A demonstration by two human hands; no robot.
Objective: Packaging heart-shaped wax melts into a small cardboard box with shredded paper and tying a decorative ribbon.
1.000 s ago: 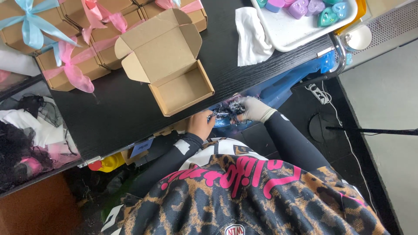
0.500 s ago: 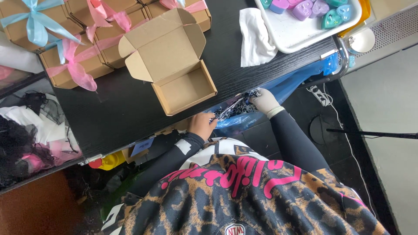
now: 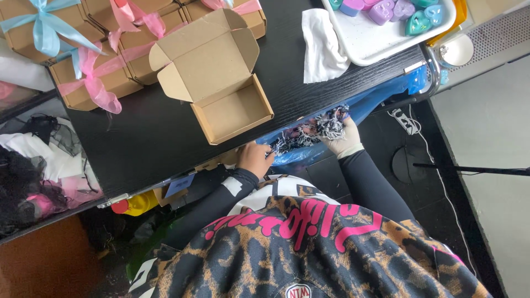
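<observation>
My right hand (image 3: 343, 138), in a pale glove, is shut on a clump of black, white and grey shredded paper (image 3: 330, 122) lifted to the front edge of the black table (image 3: 143, 138). More shreds (image 3: 290, 142) trail down into a blue plastic bag (image 3: 353, 105) hanging below the table edge. My bare left hand (image 3: 254, 158) sits at the bag's mouth and grips the lower end of the shreds. Just above it an open, empty cardboard box (image 3: 234, 110) with its lid flipped back rests on the table.
Closed cardboard boxes tied with pink ribbons (image 3: 99, 83) and a blue ribbon (image 3: 47, 25) are stacked at the table's far left. A white cloth (image 3: 323, 44) and a white tray (image 3: 364, 44) of heart-shaped coloured pieces lie far right. Clutter fills the shelf at left.
My right hand has risen from the bag to the table edge, pulling a clump of shreds up and to the right. My left hand has stayed at the bag's mouth.
</observation>
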